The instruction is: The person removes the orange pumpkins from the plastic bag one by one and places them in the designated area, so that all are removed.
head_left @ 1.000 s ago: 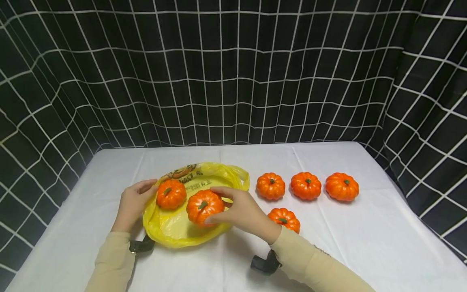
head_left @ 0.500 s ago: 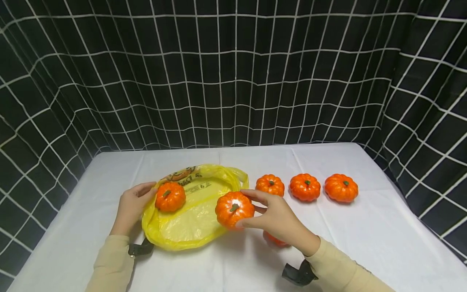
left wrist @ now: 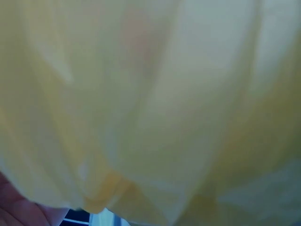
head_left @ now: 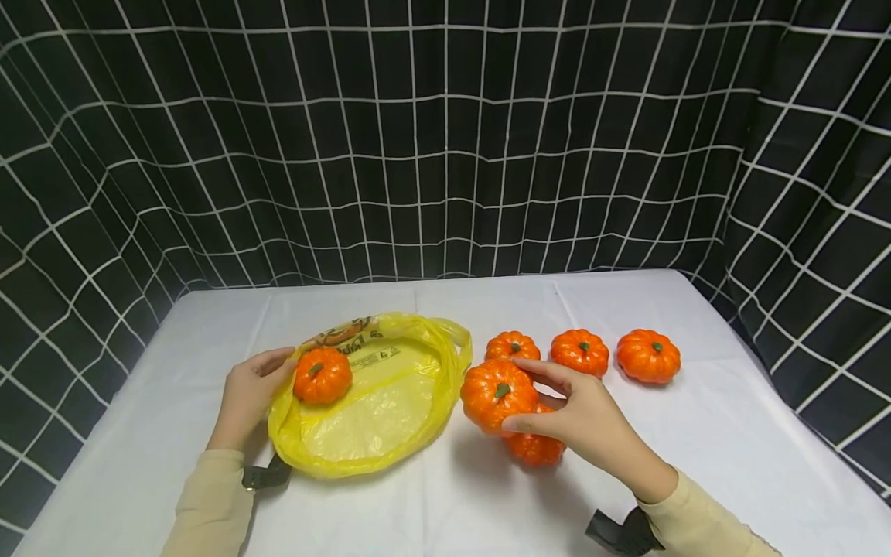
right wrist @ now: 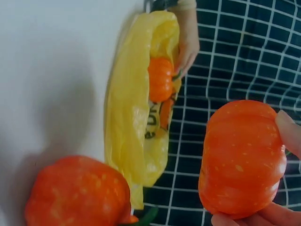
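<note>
A yellow plastic bag (head_left: 334,466) lies with its mouth spread wide on the left of the table. My left hand (head_left: 249,394) holds its left rim; the fingertips are partly hidden there. Just inside that rim is a small orange pumpkin (head_left: 322,377) with a green stem. My right hand (head_left: 585,422) grips another pumpkin (head_left: 493,394) between thumb and fingers, above the table, right of the bag. In the right wrist view this held pumpkin (right wrist: 242,160) shows close up. The bag's film (left wrist: 155,117) fills most of the left wrist view.
Below and partly behind the held pumpkin, a pumpkin (head_left: 534,450) rests on the white tablecloth (head_left: 431,510). Farther back stands a row of three pumpkins, the left one (head_left: 511,344), the middle one (head_left: 580,350) and the right one (head_left: 648,356). A black gridded curtain (head_left: 445,155) surrounds the table.
My right hand has carried its pumpkin from over the bag's mouth rightward, past the rim, to above the table. The left hand, the bag and the pumpkin inside stay about where they were.
</note>
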`<state>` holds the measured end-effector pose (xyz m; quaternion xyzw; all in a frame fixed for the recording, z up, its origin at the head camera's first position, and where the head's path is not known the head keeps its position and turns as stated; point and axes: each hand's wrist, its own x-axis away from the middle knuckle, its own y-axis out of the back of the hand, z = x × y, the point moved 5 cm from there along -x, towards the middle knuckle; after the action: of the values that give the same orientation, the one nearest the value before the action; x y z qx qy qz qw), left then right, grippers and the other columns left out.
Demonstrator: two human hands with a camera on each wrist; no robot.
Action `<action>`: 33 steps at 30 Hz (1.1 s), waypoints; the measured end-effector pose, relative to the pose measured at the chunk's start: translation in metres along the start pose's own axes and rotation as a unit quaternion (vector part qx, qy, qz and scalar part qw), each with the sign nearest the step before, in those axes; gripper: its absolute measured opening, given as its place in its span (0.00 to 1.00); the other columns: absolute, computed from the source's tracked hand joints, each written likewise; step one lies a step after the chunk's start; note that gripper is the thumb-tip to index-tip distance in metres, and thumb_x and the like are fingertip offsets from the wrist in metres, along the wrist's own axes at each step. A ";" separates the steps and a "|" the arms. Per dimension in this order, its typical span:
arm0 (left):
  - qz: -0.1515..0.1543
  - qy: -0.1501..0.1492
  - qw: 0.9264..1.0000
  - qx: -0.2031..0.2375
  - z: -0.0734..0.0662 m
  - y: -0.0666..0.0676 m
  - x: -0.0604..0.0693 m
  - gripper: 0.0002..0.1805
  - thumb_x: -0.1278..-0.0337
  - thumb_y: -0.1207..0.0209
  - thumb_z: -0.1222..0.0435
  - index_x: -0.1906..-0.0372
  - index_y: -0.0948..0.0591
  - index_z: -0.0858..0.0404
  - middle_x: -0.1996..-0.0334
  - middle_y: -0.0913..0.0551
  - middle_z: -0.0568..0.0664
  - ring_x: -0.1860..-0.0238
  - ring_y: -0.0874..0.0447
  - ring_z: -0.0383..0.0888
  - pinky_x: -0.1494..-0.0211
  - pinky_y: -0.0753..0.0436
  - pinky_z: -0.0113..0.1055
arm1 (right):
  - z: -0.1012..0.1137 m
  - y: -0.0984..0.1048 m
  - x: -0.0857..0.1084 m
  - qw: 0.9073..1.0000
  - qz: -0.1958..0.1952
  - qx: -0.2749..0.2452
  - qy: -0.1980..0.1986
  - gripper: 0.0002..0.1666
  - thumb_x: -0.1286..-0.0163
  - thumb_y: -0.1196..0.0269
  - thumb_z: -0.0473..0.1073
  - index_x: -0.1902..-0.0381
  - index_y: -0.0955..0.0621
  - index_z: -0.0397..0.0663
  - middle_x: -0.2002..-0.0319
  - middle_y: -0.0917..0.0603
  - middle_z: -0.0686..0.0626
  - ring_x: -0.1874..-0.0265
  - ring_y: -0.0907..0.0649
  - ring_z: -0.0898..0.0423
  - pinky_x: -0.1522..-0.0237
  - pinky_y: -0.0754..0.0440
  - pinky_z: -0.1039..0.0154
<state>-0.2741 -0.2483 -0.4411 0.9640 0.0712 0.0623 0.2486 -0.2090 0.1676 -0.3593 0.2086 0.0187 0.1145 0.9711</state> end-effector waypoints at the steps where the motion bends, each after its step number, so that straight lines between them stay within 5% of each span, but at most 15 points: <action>1: 0.000 0.000 1.000 -0.001 0.000 0.000 0.000 0.29 0.30 0.44 0.50 0.32 0.26 0.62 0.33 0.25 0.59 0.29 0.31 0.56 0.26 0.28 0.49 | 0.000 0.003 0.001 1.000 -0.006 0.006 0.000 0.46 0.49 0.21 0.48 0.33 0.25 0.45 0.31 0.28 0.38 0.39 0.19 0.40 0.47 0.14 0.57; 16: -0.005 -0.006 1.000 -0.007 -0.002 0.001 0.000 0.29 0.30 0.45 0.51 0.33 0.26 0.63 0.34 0.24 0.60 0.28 0.31 0.57 0.25 0.31 0.50 | -0.011 0.036 0.026 0.996 -0.058 0.063 0.012 0.43 0.44 0.24 0.49 0.33 0.26 0.46 0.33 0.24 0.43 0.35 0.22 0.41 0.43 0.17 0.59; 24: -0.006 -0.006 1.000 -0.008 -0.001 0.001 0.000 0.28 0.29 0.45 0.52 0.33 0.26 0.64 0.34 0.24 0.60 0.28 0.31 0.57 0.24 0.31 0.51 | -0.027 0.055 0.034 0.992 -0.080 0.094 -0.028 0.45 0.44 0.24 0.52 0.31 0.27 0.47 0.29 0.28 0.42 0.35 0.23 0.45 0.44 0.17 0.61; 30: -0.009 -0.011 1.000 -0.010 0.000 0.001 -0.001 0.27 0.29 0.45 0.53 0.33 0.25 0.64 0.35 0.23 0.61 0.29 0.30 0.57 0.25 0.31 0.50 | -0.040 0.066 0.043 0.991 -0.088 0.085 -0.055 0.46 0.43 0.25 0.53 0.29 0.29 0.48 0.29 0.28 0.42 0.48 0.25 0.83 0.47 0.15 0.69; 33: -0.009 -0.011 1.000 -0.010 0.000 0.001 -0.002 0.27 0.29 0.45 0.53 0.33 0.25 0.64 0.35 0.23 0.61 0.29 0.30 0.57 0.25 0.31 0.50 | -0.046 0.072 0.045 0.990 -0.094 0.083 -0.063 0.46 0.42 0.26 0.53 0.28 0.30 0.48 0.30 0.27 0.40 0.52 0.28 0.89 0.50 0.15 0.74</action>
<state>-0.2757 -0.2494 -0.4411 0.9614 0.0762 0.0498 0.2596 -0.1845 0.2602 -0.3710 0.2930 -0.0137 0.0078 0.9560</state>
